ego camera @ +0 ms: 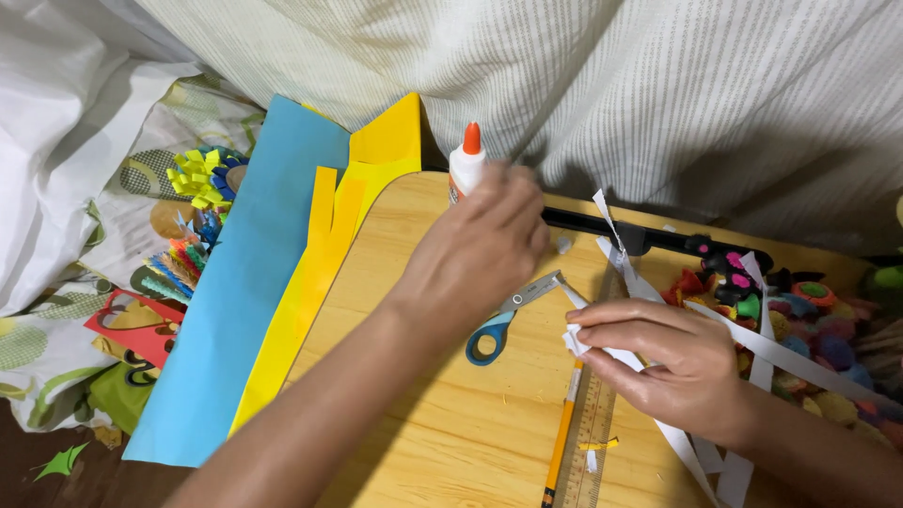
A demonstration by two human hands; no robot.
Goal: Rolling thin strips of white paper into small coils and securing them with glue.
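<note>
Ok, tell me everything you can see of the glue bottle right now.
The glue bottle is small, of white plastic by the look of it, with an orange cone-shaped cap, seemingly closed. It stands upright at the far edge of the wooden table, just in front of the striped cloth. The left hand reaches over it and the fingers cover its lower body, so only the cap, shoulder and a bit of label show. Whether the hand grips it or only touches it cannot be told.

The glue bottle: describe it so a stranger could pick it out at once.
On the wooden table, look to the far edge near the striped cloth. The left hand reaches the glue bottle there: small, white, upright, the only thing with an orange cap.
</note>
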